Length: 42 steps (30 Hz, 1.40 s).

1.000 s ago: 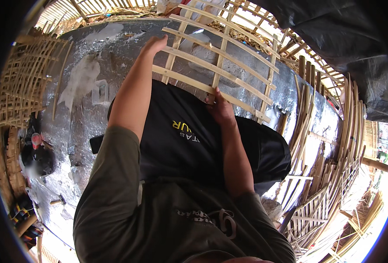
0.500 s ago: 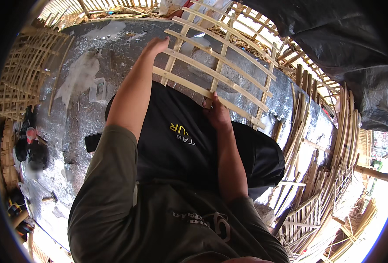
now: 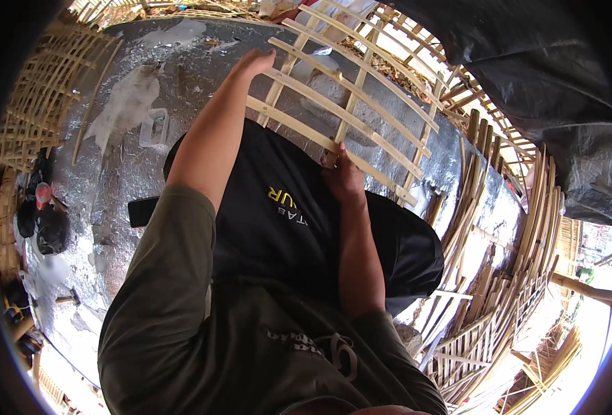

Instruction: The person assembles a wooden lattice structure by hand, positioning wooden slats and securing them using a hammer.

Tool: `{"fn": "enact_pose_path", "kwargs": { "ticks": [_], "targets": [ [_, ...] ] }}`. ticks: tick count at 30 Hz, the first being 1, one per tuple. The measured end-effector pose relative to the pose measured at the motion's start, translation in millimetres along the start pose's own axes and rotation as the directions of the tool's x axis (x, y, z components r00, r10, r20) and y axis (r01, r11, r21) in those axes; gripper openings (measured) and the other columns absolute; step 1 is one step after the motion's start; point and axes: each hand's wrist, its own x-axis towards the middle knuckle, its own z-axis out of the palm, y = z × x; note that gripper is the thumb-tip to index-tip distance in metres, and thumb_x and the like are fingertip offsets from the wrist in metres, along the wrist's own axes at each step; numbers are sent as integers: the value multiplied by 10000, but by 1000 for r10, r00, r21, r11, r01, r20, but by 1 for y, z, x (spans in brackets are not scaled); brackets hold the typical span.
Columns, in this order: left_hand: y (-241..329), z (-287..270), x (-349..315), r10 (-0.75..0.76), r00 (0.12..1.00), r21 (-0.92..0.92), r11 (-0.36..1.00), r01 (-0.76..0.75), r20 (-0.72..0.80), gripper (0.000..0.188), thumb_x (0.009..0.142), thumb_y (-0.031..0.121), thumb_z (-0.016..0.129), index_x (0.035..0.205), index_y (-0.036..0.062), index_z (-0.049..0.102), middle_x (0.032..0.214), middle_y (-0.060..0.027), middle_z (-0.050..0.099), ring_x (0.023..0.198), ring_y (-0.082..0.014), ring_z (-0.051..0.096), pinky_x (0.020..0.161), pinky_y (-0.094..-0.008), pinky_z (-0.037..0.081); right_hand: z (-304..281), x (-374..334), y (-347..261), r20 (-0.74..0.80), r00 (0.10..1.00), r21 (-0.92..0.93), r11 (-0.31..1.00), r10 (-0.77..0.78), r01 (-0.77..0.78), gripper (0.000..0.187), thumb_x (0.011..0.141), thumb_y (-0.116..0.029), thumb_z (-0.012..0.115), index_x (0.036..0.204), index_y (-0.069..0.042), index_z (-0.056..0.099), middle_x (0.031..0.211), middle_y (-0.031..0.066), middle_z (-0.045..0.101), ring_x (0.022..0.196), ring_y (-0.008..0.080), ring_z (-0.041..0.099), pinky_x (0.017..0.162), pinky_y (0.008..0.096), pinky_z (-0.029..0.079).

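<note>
A lattice of pale bamboo slats (image 3: 333, 107) spreads out ahead of me, its long slats crossed by a few shorter strips. At its left side, my left hand (image 3: 256, 62) is closed at the slat ends, its fingers partly hidden. My right hand (image 3: 345, 178) grips the near slat where the middle cross strip meets it, with fingers up against the wood. Beneath the lattice's near edge, dark cloth with printed lettering (image 3: 264, 187) covers my lap.
Silvery sheeting (image 3: 202, 76) covers the ground, with a phone-like dark object (image 3: 142, 211) at my left. A woven bamboo panel (image 3: 46, 104) stands far left. Bundled bamboo strips (image 3: 482, 207) lie right, below black plastic sheeting (image 3: 534, 76). A hammer (image 3: 69, 298) lies lower left.
The lattice and my left hand have shifted slightly up and right in the picture. My right hand keeps its hold on the near slat.
</note>
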Motion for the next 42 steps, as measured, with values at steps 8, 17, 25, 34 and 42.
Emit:
{"fn": "enact_pose_path", "kwargs": {
  "ticks": [8,17,25,34,42],
  "targets": [
    [-3,6,9,45,998,14,999,-45,-48,668,940,590,361,1026,-33,589,1062,-246,534,1049,-381,510,922,-456,412,-3,3,1,-32,999,-120,992,-43,39,383,954,-395,589,1139,-61,558,919,48,571,818,145,564,612,285,447],
    [-13,17,24,80,983,-1,997,-81,-164,739,935,632,383,577,-7,481,528,-130,493,530,-243,522,577,-457,427,-1,0,-1,7,1000,13,1000,-11,11,426,940,-405,608,1221,-87,571,944,38,570,817,148,563,612,289,437],
    [-15,15,25,65,986,3,998,-65,-156,732,916,654,404,683,-17,580,606,-162,554,591,-259,582,615,-458,461,3,0,-1,-11,1000,-12,1000,-15,14,432,938,-420,606,1213,-89,571,949,40,575,830,147,564,632,292,439],
    [37,0,-55,49,981,300,954,10,-187,756,817,693,526,1197,48,631,1278,-175,589,1258,-336,506,1083,-652,265,-4,2,-3,4,1000,56,998,-24,23,399,953,-376,595,1223,-83,568,954,34,585,851,143,588,663,274,465],
    [62,12,-68,135,990,461,882,-102,-39,543,897,541,505,1233,126,603,1279,-109,601,1292,-347,476,1066,-761,100,-1,1,-5,16,1000,82,997,-10,9,360,957,-343,594,1212,-89,592,976,28,586,851,141,581,666,262,467]
  ]
}}
